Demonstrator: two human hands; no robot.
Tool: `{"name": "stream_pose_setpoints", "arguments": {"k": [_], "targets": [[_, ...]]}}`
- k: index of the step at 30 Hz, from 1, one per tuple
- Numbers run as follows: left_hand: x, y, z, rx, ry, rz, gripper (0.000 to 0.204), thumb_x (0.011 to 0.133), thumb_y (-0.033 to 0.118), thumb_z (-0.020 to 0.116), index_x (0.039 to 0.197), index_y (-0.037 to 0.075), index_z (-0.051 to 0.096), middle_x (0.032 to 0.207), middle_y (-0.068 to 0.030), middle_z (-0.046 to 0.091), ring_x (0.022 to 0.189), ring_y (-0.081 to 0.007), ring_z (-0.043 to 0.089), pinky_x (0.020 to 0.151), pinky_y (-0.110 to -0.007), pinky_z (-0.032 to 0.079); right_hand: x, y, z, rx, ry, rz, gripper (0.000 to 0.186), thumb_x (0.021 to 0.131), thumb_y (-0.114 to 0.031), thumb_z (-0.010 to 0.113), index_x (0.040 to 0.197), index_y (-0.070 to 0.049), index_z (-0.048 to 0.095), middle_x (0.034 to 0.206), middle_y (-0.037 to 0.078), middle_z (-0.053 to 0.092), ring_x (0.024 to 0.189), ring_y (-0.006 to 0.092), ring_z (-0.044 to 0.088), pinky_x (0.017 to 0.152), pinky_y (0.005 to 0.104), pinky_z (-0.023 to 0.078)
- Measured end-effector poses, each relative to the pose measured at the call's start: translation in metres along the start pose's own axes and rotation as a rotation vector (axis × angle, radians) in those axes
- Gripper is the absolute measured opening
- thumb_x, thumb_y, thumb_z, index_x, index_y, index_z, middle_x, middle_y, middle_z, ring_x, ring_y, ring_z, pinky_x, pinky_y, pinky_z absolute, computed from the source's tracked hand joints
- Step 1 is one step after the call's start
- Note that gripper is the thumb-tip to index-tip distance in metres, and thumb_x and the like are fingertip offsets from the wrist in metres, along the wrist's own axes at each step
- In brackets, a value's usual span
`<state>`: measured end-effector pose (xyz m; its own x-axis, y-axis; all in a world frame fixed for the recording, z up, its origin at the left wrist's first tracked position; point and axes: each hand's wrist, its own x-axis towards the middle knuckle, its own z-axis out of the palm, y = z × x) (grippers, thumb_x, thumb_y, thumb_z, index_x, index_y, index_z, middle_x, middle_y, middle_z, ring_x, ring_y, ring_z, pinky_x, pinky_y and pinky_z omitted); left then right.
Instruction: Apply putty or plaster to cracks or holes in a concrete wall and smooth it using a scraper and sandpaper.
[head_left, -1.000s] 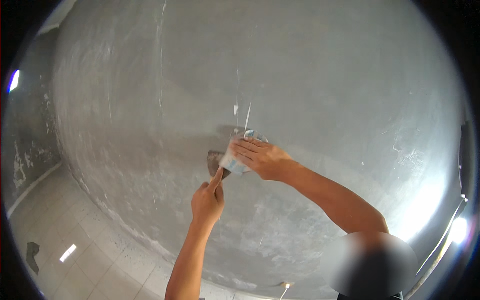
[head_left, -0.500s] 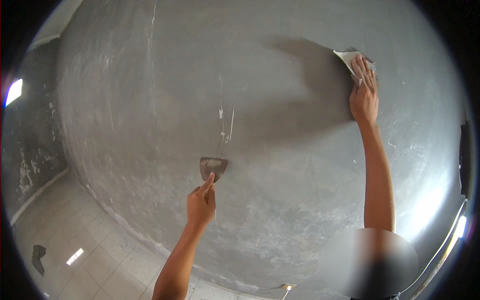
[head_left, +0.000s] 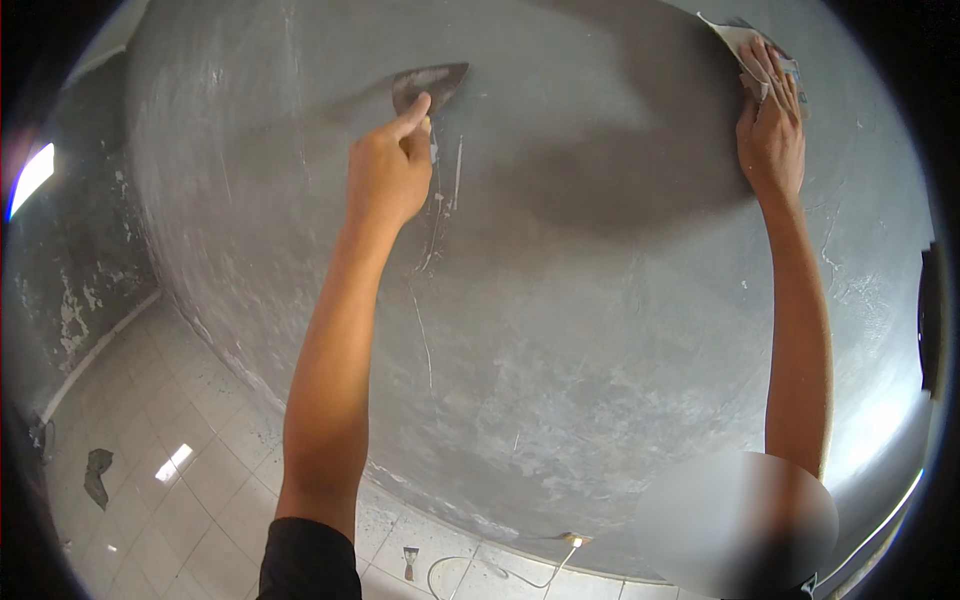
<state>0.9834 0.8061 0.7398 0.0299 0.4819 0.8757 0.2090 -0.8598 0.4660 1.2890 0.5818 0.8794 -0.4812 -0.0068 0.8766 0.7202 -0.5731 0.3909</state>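
Note:
A grey plastered wall (head_left: 590, 330) fills most of the view. My left hand (head_left: 388, 178) grips a putty knife (head_left: 430, 86), index finger laid along its dark, wide blade. The blade meets or nearly meets the wall, just above a thin pale crack (head_left: 431, 238) with white chips; its handle is hidden in my fist. Higher up at the right, my right hand (head_left: 773, 150) presses a sheet of sandpaper (head_left: 736, 40) to the wall. The sheet's pale back shows, and one corner curls away from the surface.
Pale floor tiles (head_left: 160, 400) run along the wall's foot, with a dark scrap (head_left: 97, 477) at the left. Near the bottom lie a small scraper (head_left: 410, 563) and a white cable (head_left: 520, 577) ending at a wall outlet. A black object (head_left: 930, 320) edges the right.
My left hand has carried the putty knife up along the crack, from its lower part to above its top. My right hand appears slightly higher and further right; the view has also shifted.

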Motion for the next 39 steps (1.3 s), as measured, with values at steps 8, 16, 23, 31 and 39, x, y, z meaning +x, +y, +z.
{"name": "stream_pose_setpoints", "arguments": {"k": [8,16,23,31,39], "targets": [[-0.011,0.034,0.01,0.046,-0.045,0.047,0.031,0.099,0.017,0.054,0.127,0.016,0.067,0.074,-0.0247,0.058,0.058,-0.0244,0.055,0.064,-0.033,0.049,0.004,-0.014,-0.012,-0.072,-0.044,0.025,0.048,0.098,-0.006,0.049,0.144,-0.019,0.051,0.154,-0.002,0.043,0.145,0.018,0.035,0.122,0.0365,0.027],[0.061,0.086,0.004,0.028,-0.04,0.057,0.035,0.099,0.028,0.057,0.131,0.018,0.066,0.066,-0.0048,0.054,0.066,-0.0115,0.049,0.071,-0.029,0.047,0.001,-0.017,-0.016,-0.046,-0.065,0.042,0.05,0.095,-0.004,0.05,0.144,-0.017,0.052,0.153,0.0,0.044,0.144,0.0202,0.037,0.122,0.0378,0.027],[0.109,0.116,-0.007,0.082,0.048,0.071,0.033,0.098,0.026,0.058,0.129,0.019,0.068,0.067,-0.0024,0.055,0.068,-0.0132,0.053,0.075,-0.032,0.05,0.007,-0.028,-0.02,-0.021,-0.051,0.028,0.049,0.092,0.002,0.049,0.139,-0.012,0.055,0.152,0.003,0.045,0.143,0.0213,0.038,0.122,0.0381,0.028],[0.086,0.079,0.009,0.128,0.025,0.19,0.041,0.098,0.028,0.057,0.135,0.012,0.062,0.072,-0.004,0.058,0.051,-0.0112,0.048,0.049,-0.03,0.043,0.007,-0.027,-0.017,-0.001,-0.064,0.02,0.05,0.094,0.001,0.046,0.142,-0.013,0.052,0.153,0.002,0.044,0.144,0.02,0.037,0.122,0.0376,0.027],[0.086,0.104,-0.006,0.105,-0.112,-0.053,0.036,0.097,0.025,0.054,0.128,0.015,0.067,0.096,-0.0182,0.074,0.08,-0.0268,0.07,0.073,-0.036,0.052,0.004,-0.025,-0.018,-0.048,-0.109,0.026,0.051,0.094,0.001,0.049,0.142,-0.014,0.052,0.154,0.003,0.043,0.144,0.0203,0.036,0.122,0.0377,0.028]]}}
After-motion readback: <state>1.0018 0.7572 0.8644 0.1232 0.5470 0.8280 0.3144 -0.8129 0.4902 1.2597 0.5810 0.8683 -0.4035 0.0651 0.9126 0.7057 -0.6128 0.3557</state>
